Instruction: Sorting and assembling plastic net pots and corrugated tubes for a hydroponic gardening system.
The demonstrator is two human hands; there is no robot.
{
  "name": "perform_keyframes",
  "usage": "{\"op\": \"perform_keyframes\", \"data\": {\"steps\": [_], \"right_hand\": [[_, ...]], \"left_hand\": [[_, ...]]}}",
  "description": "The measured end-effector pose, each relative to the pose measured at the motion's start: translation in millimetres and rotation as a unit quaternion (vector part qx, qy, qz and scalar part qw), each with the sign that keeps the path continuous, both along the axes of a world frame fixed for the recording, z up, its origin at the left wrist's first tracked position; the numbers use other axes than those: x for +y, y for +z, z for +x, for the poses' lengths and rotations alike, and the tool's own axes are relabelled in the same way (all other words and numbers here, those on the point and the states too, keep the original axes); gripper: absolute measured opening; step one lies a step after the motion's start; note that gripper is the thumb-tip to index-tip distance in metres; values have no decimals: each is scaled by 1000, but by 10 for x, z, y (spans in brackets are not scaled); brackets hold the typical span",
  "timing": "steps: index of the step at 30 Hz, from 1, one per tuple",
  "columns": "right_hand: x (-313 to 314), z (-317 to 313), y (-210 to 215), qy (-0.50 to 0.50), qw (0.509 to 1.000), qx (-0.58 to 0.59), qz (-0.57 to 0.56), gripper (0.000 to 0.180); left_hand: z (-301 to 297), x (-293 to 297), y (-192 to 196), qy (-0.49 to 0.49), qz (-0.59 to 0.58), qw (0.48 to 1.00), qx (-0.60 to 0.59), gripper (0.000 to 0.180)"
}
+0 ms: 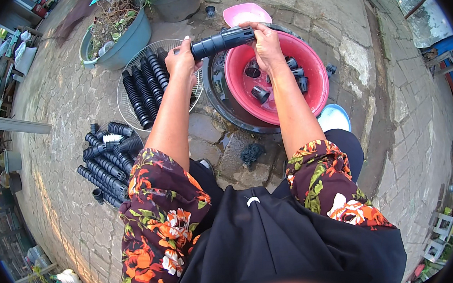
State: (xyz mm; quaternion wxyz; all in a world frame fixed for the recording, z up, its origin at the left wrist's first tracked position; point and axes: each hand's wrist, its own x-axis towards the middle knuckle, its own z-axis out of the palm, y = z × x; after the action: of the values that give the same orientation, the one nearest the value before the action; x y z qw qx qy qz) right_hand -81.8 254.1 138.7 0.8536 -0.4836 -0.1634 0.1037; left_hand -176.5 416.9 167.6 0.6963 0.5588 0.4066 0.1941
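Observation:
A stack of nested black slotted net pots point(217, 43) is held level between my two hands, above the basins. My left hand point(181, 63) grips its left end. At the other end, the fingers of my right hand point(266, 45) wrap round the slotted cup. Beneath my right hand and forearm is a pink basin point(314, 61) with several loose black net pots point(260, 94) in it. It sits within a larger black basin point(219, 101). Below my left hand, a round wire basket point(121, 99) holds several similar black stacks point(136, 98).
More black stacks point(111, 170) lie heaped on the paving at left. A dark scrubbing pad point(252, 153) rests near my feet. Beside the basins are a pale blue basin point(335, 117) and a pink dish point(246, 14). Planters point(139, 35) stand at the back.

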Motion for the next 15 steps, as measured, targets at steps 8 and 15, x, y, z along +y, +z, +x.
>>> {"op": "perform_keyframes", "data": {"steps": [8, 15], "right_hand": [[-387, -24, -649, 105, 681, -149, -709, 34], [-516, -233, -916, 154, 615, -146, -759, 43]], "left_hand": [[-9, 55, -25, -8, 34, 999, 12, 36], [-15, 86, -85, -12, 23, 999, 33, 40]]}}
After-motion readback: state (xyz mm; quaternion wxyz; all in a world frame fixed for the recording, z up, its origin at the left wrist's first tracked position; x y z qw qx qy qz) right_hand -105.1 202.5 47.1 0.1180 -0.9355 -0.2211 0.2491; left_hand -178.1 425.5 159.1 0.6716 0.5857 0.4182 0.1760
